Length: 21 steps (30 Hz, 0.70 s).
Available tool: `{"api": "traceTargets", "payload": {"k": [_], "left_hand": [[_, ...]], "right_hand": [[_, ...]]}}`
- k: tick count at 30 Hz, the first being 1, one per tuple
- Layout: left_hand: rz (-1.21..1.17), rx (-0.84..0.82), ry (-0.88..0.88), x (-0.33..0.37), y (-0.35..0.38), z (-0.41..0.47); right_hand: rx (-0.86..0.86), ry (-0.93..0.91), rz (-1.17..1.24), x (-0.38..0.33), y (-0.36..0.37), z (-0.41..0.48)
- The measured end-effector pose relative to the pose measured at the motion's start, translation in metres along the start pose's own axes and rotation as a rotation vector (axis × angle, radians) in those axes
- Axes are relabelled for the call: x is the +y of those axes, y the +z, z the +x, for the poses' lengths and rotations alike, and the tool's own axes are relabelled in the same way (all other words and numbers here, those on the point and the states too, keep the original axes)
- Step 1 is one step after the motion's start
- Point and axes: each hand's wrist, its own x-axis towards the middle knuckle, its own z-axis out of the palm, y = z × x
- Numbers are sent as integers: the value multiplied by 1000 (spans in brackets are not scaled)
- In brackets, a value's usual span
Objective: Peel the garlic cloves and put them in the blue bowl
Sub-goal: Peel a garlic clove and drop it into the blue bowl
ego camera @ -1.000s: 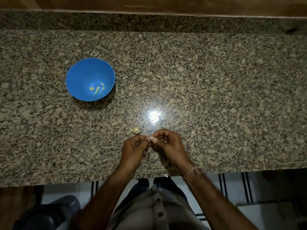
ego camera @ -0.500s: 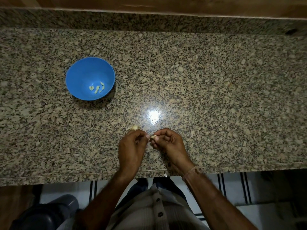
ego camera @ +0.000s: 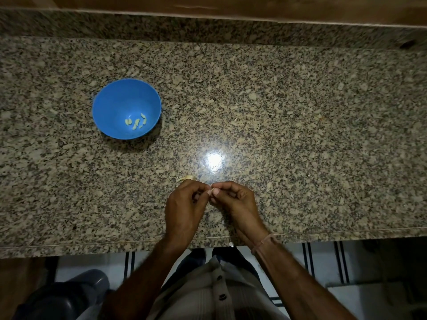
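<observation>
Bare speckled granite countertop is left open right of the round blue plastic bowl. Between that bowl and the left hand, the way is interrupted only by a small pale garlic scrap.

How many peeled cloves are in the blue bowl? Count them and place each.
5 cloves, roughly, all at the bottom of the blue bowl: one left, two middle, two right. Small; some may overlap.

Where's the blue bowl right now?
In the head view, the blue bowl sits on the granite counter, beyond and left of the left hand, with peeled cloves inside.
</observation>
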Motion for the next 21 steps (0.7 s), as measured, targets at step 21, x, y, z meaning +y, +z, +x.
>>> {"api": "traceTargets", "payload": {"k": [21], "left_hand": [[-228,19,-145,-2,5,2]], "right_hand": [[32,5,62,-6,8,0]]}}
